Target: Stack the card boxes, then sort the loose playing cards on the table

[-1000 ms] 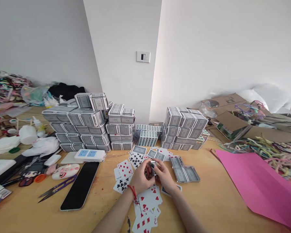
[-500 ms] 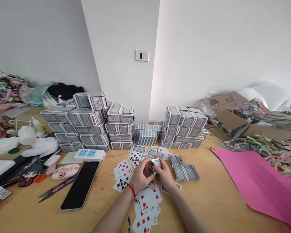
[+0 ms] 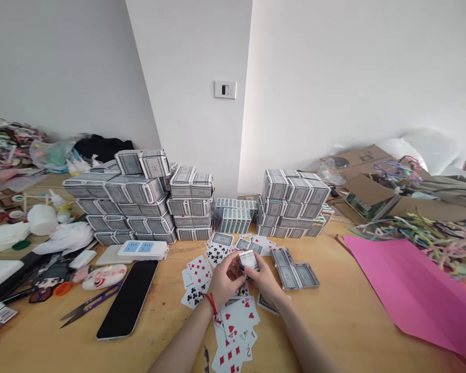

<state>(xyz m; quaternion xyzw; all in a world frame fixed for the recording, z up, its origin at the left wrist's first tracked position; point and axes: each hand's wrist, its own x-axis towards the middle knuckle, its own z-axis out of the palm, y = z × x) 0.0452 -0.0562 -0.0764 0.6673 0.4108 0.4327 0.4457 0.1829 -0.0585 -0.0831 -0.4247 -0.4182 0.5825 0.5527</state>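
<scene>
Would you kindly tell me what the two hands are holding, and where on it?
Both hands, left hand and right hand, hold a small card pack by its lower sides, fingers pinching.

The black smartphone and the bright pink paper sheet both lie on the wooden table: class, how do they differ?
The black smartphone is dark, glossy, narrow and rigid; the bright pink paper sheet is matte, far broader and creased by folds. The smartphone lies on the side of the left hand, the sheet on the side of the right hand. Both lie flat on the wooden table.
</scene>
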